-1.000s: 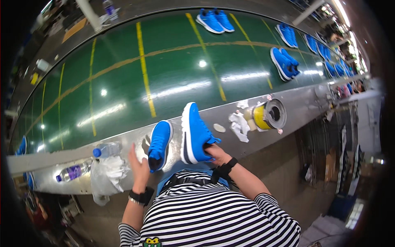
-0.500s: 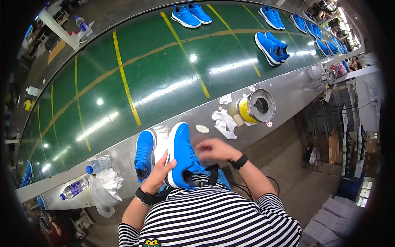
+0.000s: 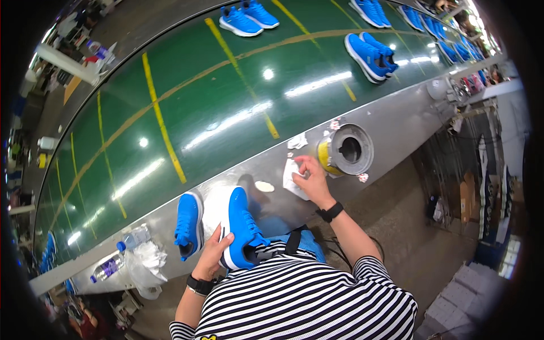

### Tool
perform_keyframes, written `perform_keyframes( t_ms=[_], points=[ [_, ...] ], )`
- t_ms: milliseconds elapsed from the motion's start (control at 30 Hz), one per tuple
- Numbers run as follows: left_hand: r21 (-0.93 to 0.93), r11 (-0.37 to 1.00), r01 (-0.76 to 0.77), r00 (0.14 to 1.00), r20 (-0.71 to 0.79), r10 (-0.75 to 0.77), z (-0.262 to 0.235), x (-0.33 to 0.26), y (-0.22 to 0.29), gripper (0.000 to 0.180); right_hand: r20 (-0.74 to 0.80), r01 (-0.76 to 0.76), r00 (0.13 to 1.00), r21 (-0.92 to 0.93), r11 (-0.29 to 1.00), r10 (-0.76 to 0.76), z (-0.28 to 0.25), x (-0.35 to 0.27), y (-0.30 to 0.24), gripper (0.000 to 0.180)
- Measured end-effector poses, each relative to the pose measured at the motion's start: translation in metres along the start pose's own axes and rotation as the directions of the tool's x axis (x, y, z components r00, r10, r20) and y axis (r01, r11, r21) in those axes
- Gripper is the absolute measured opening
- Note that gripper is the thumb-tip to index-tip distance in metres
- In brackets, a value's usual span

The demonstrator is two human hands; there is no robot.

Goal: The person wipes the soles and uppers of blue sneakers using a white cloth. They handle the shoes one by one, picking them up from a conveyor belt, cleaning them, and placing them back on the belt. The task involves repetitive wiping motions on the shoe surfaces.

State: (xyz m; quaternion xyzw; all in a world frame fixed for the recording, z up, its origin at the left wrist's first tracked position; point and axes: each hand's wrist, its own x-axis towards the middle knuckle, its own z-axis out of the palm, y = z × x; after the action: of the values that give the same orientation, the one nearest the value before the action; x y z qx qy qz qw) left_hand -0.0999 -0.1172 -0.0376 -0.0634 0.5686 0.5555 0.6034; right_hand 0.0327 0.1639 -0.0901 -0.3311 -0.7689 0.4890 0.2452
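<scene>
My left hand (image 3: pixel 212 253) holds a blue sneaker (image 3: pixel 242 228) with a white sole near my body, toe pointing away. A second blue sneaker (image 3: pixel 186 225) rests at the near edge of the metal ledge, just left of that hand. My right hand (image 3: pixel 310 180) is over a crumpled white cloth (image 3: pixel 291 178), thumb and forefinger curved and apart. Whether the fingertips touch the cloth I cannot make out. Left of this hand lies a pale oval piece (image 3: pixel 264 186). Beyond it stands a round metal spool-like holder (image 3: pixel 353 149) with a yellow side.
A green conveyor belt (image 3: pixel 187 90) with yellow lines carries blue sneaker pairs, such as one pair (image 3: pixel 371 57) at the right. The metal ledge (image 3: pixel 394 122) runs alongside. At left lie plastic bottles (image 3: pixel 136 237) and a plastic bag (image 3: pixel 144 266) with white cloths.
My right hand has moved from beside the held sneaker out to the white cloth by the metal holder. My left hand keeps its hold on the sneaker. The view has shifted slightly.
</scene>
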Motion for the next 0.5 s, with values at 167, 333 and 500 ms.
perform_keyframes(
  t_ms=[167, 333, 500],
  points=[
    [0.010, 1.000, -0.001, 0.997, 0.071, 0.001, 0.018, 0.011, 0.012, 0.054, 0.040, -0.167, 0.983, 0.588, 0.791, 0.177, -0.044, -0.017, -0.020, 0.011],
    [0.068, 0.998, 0.010, 0.995, 0.100, -0.016, 0.018, 0.024, 0.012, 0.055, -0.067, -0.254, 0.923, 0.633, 0.731, 0.378, -0.092, -0.017, -0.024, 0.008],
    [0.065, 0.998, -0.013, 0.992, 0.123, 0.005, 0.016, 0.018, 0.015, 0.058, -0.190, -0.235, 0.955, -0.025, 0.972, 0.226, -0.132, 0.005, 0.001, 0.012]
  ],
)
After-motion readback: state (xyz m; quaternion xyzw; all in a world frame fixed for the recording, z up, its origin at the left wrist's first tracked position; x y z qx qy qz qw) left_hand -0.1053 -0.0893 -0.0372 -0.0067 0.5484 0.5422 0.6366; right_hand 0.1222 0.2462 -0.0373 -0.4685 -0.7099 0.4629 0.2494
